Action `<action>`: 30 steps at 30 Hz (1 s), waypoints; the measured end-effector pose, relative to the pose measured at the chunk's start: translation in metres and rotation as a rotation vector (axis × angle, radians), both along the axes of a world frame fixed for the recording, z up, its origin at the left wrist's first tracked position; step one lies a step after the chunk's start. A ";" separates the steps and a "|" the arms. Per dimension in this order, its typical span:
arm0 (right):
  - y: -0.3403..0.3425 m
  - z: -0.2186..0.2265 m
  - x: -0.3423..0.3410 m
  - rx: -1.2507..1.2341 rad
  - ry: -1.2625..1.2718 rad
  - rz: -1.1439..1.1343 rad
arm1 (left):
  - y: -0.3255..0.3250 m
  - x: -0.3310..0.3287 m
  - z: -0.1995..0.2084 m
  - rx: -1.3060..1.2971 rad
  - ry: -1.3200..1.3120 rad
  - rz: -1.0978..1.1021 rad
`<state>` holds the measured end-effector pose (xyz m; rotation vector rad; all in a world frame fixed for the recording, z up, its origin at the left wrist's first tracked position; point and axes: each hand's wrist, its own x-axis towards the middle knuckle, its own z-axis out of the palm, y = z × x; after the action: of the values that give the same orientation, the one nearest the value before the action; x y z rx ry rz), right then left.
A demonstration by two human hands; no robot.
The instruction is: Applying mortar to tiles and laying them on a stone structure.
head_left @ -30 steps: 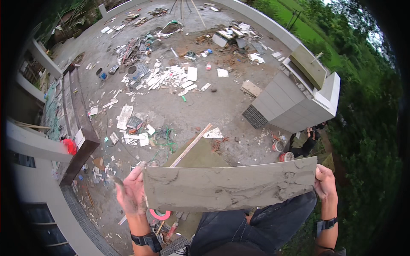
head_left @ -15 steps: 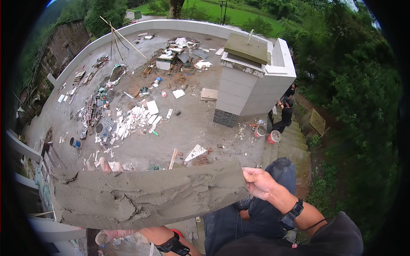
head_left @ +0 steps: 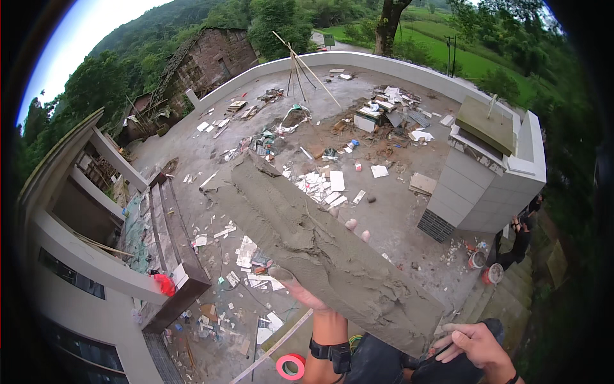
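Observation:
A long rectangular slab (head_left: 320, 253), thickly coated with wet grey mortar, slants from upper left to lower right in front of me. My left hand (head_left: 304, 291) holds it from beneath near its middle. The thumb shows at the near edge, and fingertips stick out past the far edge; the palm is hidden under the slab. At the slab's lower right end, my right hand (head_left: 474, 345) has its fingers stretched out beside the corner, not wrapped round it. Whether its fingertips touch the slab I cannot tell.
Far below spreads a concrete yard with broken white tile pieces (head_left: 313, 185) and a debris heap (head_left: 390, 105). A tiled pillar (head_left: 467, 185) stands right, near a person in dark clothes (head_left: 521, 233) and red buckets (head_left: 492, 274). A red tape roll (head_left: 291, 367) lies near my left forearm.
The slab has swung from nearly level to a steep slant, its right end lower. My right hand has let go of its end and opened. The view has turned left, showing the building.

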<state>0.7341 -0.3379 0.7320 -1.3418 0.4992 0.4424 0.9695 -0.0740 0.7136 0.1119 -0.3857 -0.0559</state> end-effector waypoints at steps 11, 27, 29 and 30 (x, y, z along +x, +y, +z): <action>-0.091 -0.013 0.004 -0.572 -0.145 -0.222 | 0.059 0.030 -0.039 0.181 0.117 0.130; 0.337 -0.314 0.000 -0.025 0.375 1.328 | 0.351 -0.240 -0.040 0.515 0.292 0.900; 0.372 -0.360 -0.025 0.079 0.554 1.267 | 0.357 -0.276 -0.039 0.559 0.322 0.983; 0.393 -0.386 -0.046 0.080 0.585 1.272 | 0.363 -0.299 -0.040 0.589 0.339 1.034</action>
<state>0.6882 0.0555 0.3456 -1.3079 0.0160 1.9060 0.6710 0.2888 0.6740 0.8584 0.0728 0.8291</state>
